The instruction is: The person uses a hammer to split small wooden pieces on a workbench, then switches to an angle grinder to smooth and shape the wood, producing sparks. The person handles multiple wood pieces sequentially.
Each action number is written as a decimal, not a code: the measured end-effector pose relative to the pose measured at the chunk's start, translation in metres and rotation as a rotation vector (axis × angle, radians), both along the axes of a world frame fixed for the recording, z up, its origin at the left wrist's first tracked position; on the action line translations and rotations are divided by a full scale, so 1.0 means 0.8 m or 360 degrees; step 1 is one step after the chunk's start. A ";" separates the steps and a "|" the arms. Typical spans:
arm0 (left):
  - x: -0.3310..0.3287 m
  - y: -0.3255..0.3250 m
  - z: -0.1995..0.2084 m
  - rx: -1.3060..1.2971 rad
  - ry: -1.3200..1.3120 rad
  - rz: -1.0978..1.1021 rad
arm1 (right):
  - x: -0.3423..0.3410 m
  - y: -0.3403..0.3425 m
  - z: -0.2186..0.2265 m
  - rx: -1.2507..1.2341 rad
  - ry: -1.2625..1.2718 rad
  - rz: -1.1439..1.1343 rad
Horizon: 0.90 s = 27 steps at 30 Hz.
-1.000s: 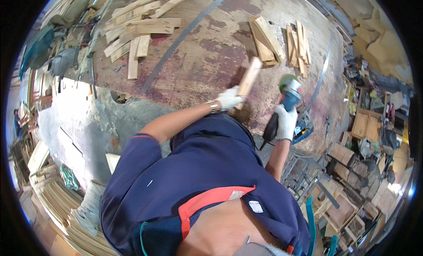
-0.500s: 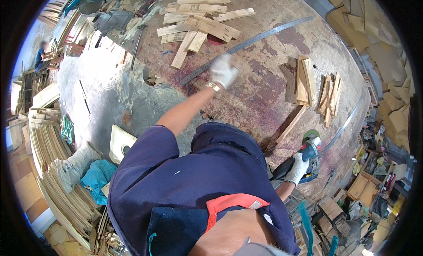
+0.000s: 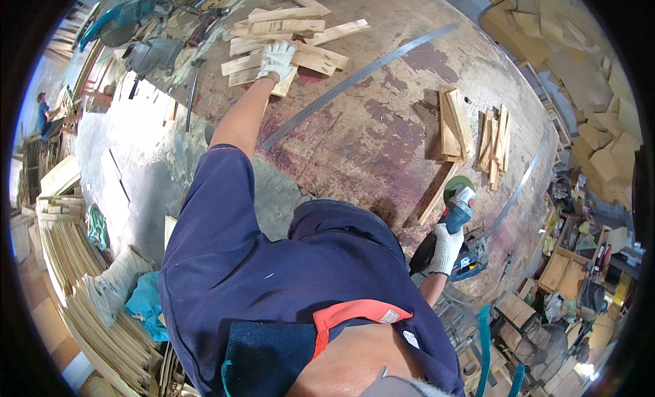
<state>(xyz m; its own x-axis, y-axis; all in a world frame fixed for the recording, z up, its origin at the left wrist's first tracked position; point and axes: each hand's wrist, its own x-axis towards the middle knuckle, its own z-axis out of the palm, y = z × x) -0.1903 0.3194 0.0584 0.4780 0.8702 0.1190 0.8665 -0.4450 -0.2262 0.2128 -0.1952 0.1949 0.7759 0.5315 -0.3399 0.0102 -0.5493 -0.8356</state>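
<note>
My left hand [image 3: 276,60], in a white work glove, reaches into a pile of short wooden boards [image 3: 286,27]. Its fingers are stretched out over one board [image 3: 315,57], touching or just above it; I cannot tell which. On the right, my gloved right hand [image 3: 447,249] is wrapped round the body of an angle grinder [image 3: 457,214]. The grinder's greenish disc [image 3: 458,186] points away from me. I cannot tell whether it is spinning.
A long steel ruler [image 3: 361,85] lies across the worn table [image 3: 368,144]. Small stacks of wood strips [image 3: 456,124] sit right of centre. Next to my right hand is a blue power tool [image 3: 471,264]. At far left are a miter saw [image 3: 119,18] and another person [image 3: 45,117].
My left hand has moved forward and left, from beside the ruler to the board pile. My right hand has lifted the grinder slightly left and forward, away from the blue tool.
</note>
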 end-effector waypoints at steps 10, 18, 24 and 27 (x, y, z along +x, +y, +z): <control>0.027 -0.058 0.028 -0.0514 -0.0491 -0.0034 | -0.013 -0.018 -0.010 -0.0174 0.0029 -0.0048; 0.184 -0.369 -0.030 -0.3119 -0.2525 0.0989 | -0.020 0.047 -0.035 -0.0238 0.0049 0.0370; 0.208 -0.441 -0.066 -0.3470 -0.2729 0.1268 | -0.040 0.108 -0.030 -0.0349 0.0003 0.0672; 0.214 -0.453 -0.064 -0.3315 -0.2556 0.1089 | -0.043 0.126 -0.051 -0.0434 0.0101 0.0766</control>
